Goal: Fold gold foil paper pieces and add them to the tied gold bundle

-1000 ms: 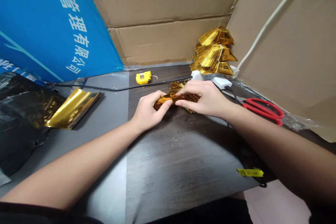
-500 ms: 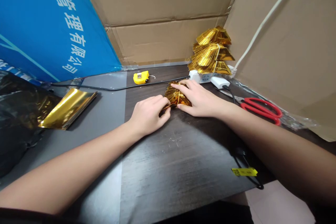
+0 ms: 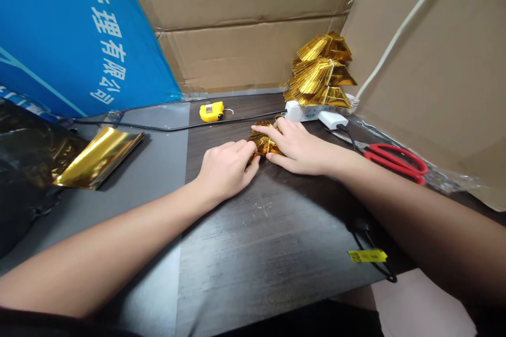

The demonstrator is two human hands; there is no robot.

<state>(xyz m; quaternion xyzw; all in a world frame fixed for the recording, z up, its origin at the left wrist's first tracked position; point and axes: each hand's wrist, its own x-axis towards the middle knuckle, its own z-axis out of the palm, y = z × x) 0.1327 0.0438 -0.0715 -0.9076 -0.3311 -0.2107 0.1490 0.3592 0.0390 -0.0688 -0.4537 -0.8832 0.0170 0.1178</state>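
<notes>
A pleated bundle of gold foil paper [image 3: 261,139] lies on the dark table between my hands, a thin tie round its middle. My left hand [image 3: 231,168] is closed at the bundle's left end, fingertips pinching its near edge. From the right, my right hand [image 3: 298,147] presses on the bundle, thumb at the near side and fingers over the top, covering its right part. Behind it, several similar tied gold foil bundles [image 3: 322,71] are stacked on a white power strip [image 3: 312,112]. Flat gold foil sheets [image 3: 98,160] lie off to the left.
A yellow tape measure [image 3: 211,111] sits near the back beside a black cable [image 3: 169,129]. Red-handled scissors [image 3: 397,163] lie right of a white plug adapter [image 3: 332,119]. A black plastic bag [image 3: 23,179] stands at left. Cardboard [image 3: 245,58] walls the back. A yellow-tagged cable [image 3: 367,256] lies at front right.
My left hand has shifted slightly right, its fingers closer in against the foil bundle. My right hand stays on the bundle. The view has tilted slightly.
</notes>
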